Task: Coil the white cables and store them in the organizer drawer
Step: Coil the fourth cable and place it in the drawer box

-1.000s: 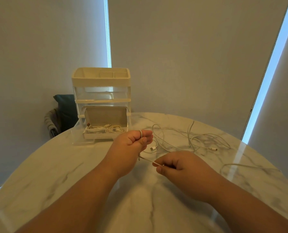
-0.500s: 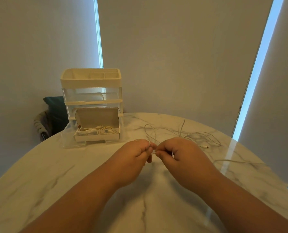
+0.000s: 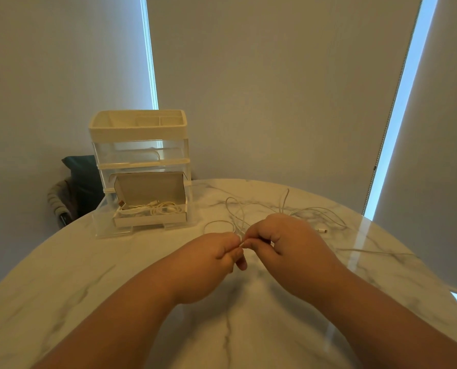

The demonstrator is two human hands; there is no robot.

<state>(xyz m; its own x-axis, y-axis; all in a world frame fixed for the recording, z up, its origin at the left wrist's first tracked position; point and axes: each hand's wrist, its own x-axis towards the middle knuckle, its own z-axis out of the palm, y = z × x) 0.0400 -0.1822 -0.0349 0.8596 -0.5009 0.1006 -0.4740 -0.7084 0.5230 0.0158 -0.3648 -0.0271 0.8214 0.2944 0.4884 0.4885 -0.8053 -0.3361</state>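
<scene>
To the left of the organizer (image 3: 139,134), beyond the edge of the marble surface (image 3: 83,283), a dark cushion (image 3: 80,177) rests on a chair; the organizer itself stands on the surface with its clear bottom drawer (image 3: 108,226) pulled out toward the person; inside that drawer an open box (image 3: 150,221) holds coiled cables (image 3: 158,209); in front of the organizer and to its right, the left hand (image 3: 208,265) and the right hand (image 3: 291,249) meet fingertip to fingertip; the left grip is closed, fingers curled round a white cable (image 3: 240,227); the right grip pinches the same cable between thumb and forefinger; from the hands the cable rises in loops and sprawls loose across the surface to the right of the organizer; a connector (image 3: 322,230) lies among the strands there.
</scene>
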